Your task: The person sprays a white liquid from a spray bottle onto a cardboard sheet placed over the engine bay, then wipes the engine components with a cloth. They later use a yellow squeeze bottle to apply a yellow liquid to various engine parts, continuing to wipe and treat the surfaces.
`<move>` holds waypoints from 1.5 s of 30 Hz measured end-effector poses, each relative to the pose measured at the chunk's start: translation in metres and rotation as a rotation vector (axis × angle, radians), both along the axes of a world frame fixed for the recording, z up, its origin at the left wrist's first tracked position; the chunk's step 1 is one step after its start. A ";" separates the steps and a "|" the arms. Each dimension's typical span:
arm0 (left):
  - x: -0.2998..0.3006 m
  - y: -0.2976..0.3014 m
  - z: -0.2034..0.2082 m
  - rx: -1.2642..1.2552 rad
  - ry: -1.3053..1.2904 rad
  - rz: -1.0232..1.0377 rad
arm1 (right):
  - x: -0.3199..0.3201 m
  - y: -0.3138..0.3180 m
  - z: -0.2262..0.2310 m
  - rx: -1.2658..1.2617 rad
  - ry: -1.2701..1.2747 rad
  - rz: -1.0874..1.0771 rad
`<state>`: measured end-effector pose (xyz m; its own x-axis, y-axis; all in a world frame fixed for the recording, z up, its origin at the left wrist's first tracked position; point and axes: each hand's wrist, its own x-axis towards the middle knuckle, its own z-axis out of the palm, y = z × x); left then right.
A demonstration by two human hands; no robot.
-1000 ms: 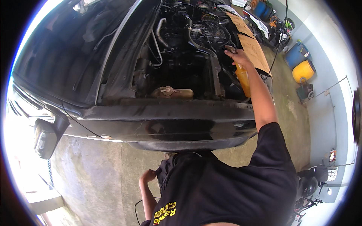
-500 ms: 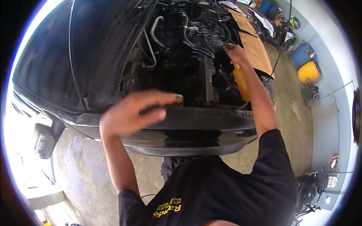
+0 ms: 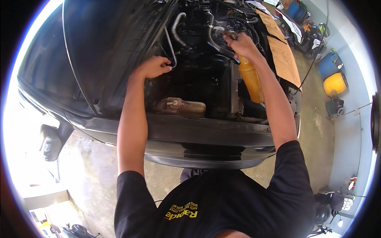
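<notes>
My right hand (image 3: 247,47) grips the trigger head of an orange translucent spray bottle (image 3: 251,81), which hangs below the fist and tilts over the engine bay. The dark nozzle end juts out ahead of my fingers, toward the engine (image 3: 234,24). On the left side of the bay, my left hand (image 3: 154,67) has its fingers bent and drawn together at the lower end of a thin metal pipe (image 3: 170,41). The undersides of those fingers are hidden. Between my arms, behind the front panel, sits a stained plastic reservoir (image 3: 192,108) with a pale cap.
The raised black hood (image 3: 95,51) fills the left, with a thin rod (image 3: 71,59) in front of it. Cardboard sheets (image 3: 283,59) cover the right fender. The front bumper (image 3: 206,152) lies against my body. Blue (image 3: 330,64) and yellow (image 3: 334,83) drums stand along the right wall.
My left hand has moved from above the reservoir up and forward to the metal pipe, uncovering the reservoir. My right hand has shifted slightly left and forward within the bay, still holding the spray bottle.
</notes>
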<state>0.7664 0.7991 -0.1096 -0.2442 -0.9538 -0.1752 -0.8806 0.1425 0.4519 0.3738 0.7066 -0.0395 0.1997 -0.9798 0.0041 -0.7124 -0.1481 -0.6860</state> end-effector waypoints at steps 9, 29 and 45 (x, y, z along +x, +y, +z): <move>-0.005 0.003 0.005 0.136 -0.053 -0.053 | 0.024 0.028 0.000 0.072 -0.041 -0.007; -0.012 0.003 0.009 0.141 -0.085 -0.071 | 0.018 0.060 -0.043 0.132 0.195 0.028; -0.015 0.003 0.009 0.193 -0.118 -0.115 | 0.014 0.077 -0.051 -0.061 0.057 0.097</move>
